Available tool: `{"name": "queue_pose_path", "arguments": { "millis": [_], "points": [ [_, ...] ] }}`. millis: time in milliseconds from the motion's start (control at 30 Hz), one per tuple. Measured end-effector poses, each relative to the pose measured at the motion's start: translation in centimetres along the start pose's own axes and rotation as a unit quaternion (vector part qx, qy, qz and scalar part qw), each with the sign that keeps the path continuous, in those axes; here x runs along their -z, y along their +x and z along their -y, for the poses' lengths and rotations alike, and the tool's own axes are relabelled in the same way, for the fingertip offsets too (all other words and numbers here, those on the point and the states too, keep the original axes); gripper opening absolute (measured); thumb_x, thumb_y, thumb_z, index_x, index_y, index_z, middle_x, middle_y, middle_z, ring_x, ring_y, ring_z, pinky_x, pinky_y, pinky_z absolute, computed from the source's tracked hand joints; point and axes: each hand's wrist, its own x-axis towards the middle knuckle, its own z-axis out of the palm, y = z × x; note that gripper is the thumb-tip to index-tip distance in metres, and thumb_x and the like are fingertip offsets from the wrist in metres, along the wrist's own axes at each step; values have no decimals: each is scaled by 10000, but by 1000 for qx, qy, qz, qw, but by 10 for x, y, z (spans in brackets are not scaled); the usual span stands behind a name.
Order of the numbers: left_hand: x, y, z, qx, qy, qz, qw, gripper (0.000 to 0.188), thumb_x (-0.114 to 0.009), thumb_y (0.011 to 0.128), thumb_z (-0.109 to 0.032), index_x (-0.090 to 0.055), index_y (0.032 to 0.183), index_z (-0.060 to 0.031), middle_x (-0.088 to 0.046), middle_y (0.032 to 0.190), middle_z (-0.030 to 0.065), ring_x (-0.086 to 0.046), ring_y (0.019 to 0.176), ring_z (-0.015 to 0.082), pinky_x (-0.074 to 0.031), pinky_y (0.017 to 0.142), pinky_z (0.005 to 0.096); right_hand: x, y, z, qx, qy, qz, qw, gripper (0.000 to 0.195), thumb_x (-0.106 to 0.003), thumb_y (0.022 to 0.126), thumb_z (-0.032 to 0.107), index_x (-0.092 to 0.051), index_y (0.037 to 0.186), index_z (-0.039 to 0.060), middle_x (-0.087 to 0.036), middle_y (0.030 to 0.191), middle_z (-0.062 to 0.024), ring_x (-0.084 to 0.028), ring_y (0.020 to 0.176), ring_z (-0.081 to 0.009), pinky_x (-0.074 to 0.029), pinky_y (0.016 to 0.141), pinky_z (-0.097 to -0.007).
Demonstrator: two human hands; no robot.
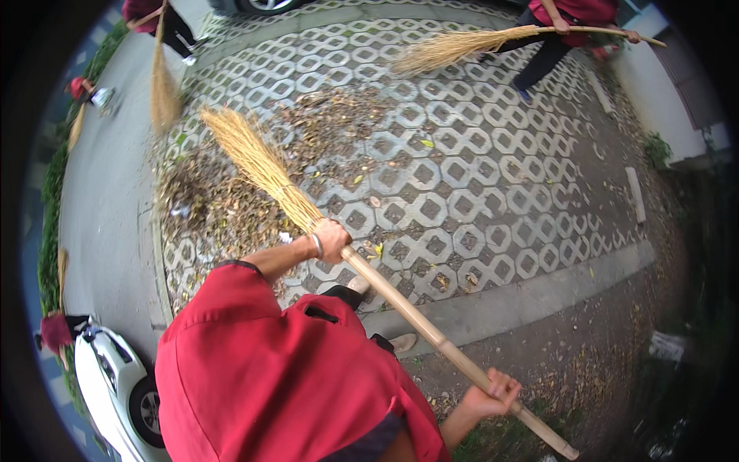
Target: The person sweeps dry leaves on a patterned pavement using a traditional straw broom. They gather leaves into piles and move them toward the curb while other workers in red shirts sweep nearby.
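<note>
A long broom of yellow twigs (260,164) on a bamboo handle (415,320) runs slantwise across the view. My left hand (331,240), with a metal bangle at its wrist, grips it where the bristles meet the handle. Further down, near the handle's lower end, my right hand (492,394) is closed around the bamboo. The bristle tips lie over or just above a spread of dry leaves (231,202); contact cannot be told. Another patch of leaf litter (335,121) lies just beyond.
Concrete grass pavers (470,239) cover the ground, bordered by a concrete kerb (519,277). A person at upper right holds another twig broom (462,49); one at upper left has a broom (164,92) too. A white car (109,375) stands at lower left beside the road (107,190).
</note>
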Motion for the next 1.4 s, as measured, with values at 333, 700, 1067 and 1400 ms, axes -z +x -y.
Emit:
{"name": "queue_pose_path", "arguments": {
  "millis": [333, 700, 1067, 1400],
  "points": [
    [49, 203, -108, -271, -160, -228, 921, 145, -672, 622, -156, -597, 693, -54, -604, 696, 131, -585, 797, 320, -472, 769, 410, -61, -35, 78, 259, -111, 0, 959, 268, -380, 941, 160, -428, 679, 128, -308, 481, 53, -314, 417, -62, -371, 597, -261],
    [-72, 67, 7, -18, -44, 27, 998, 333, -719, 558, -325, -701, 798, -95, -660, 831, 155, -611, 902, 341, -462, 856, 438, -46, -31, -17, 64, -71, -23, 995, 263, -429, 907, 217, -402, 656, 144, -308, 466, 45, -265, 387, -95, -310, 538, -303],
    [19, 106, -72, -225, 73, -157, 959, 353, -700, 589, -463, -645, 637, -117, -586, 697, 100, -579, 691, 275, -456, 692, 413, -14, -58, 69, 204, 41, -99, 973, 321, -427, 968, 257, -393, 666, 154, -275, 488, 75, -259, 392, -39, -295, 484, -239],
    [-52, 147, -33, -160, -278, -326, 890, 191, -680, 603, -236, -558, 663, -102, -566, 707, 81, -571, 778, 285, -457, 808, 404, -116, -58, -12, 184, -371, 75, 907, 224, -415, 891, 182, -387, 674, 135, -275, 487, 38, -305, 422, -86, -315, 548, -267]
  ]
}}
